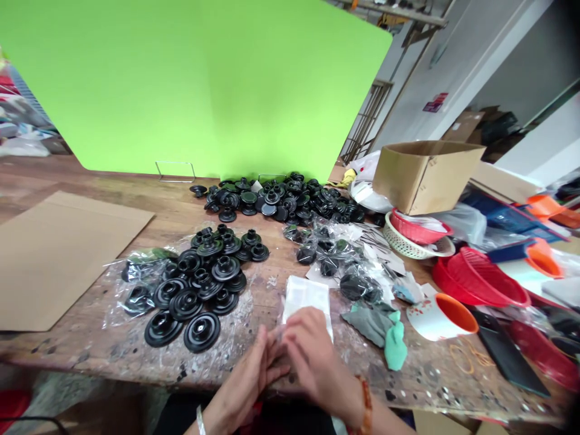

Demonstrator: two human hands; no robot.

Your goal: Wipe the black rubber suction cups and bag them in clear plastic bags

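My left hand [249,373] and my right hand [315,362] meet above the table's front edge. The left is half turned, its thumb apart from its stretched fingers. Over those fingertips, the right hand is closed in a pinch; what it holds, if anything, is too small and blurred to make out. Just beyond the right hand lies a stack of white, translucent plastic bags [307,295], partly covered by its knuckles. To the left sits a pile of round black stepped parts with raised hubs [202,331]. Some similar parts lie in clear plastic bags [138,299] beside them.
A larger heap of black parts [272,198] lies before a green board [203,90]. Bagged parts [357,284], a grey-green cloth [376,329], a white-and-orange cylinder [430,317], red baskets [475,278] and a cardboard box [408,181] stand right. Flat cardboard [63,254] lies left.
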